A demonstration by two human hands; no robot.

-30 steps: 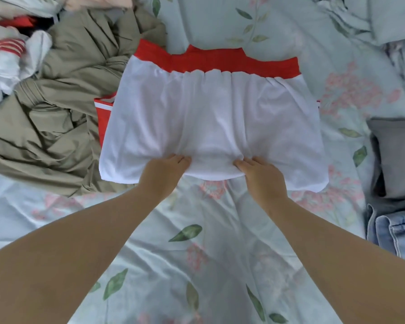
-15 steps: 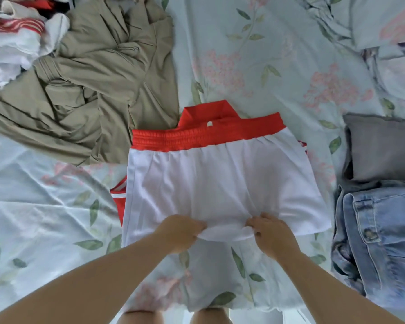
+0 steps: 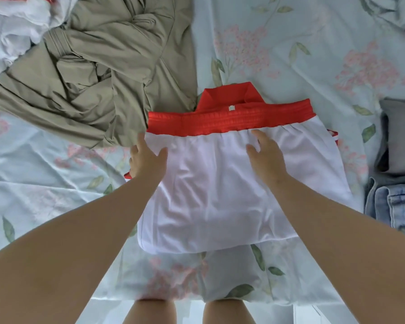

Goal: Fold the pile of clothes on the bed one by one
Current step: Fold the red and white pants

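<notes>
Currently: white shorts [image 3: 220,195], red waistband [image 3: 220,120], laid flat. Over them left hand [image 3: 147,157] and right hand [image 3: 265,155], fingers spread, gripping nothing. Best to smooth creases outward before folding.

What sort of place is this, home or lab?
Most likely a home bedroom. The surface is a bed with a floral sheet, a crumpled khaki garment lies unfolded at the upper left, and folded jeans are stacked at the right.

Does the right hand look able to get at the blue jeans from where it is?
Probably yes: the right hand is open over the white shorts, holding nothing, and only flat fabric and bedsheet lie between it and the jeans.
</notes>
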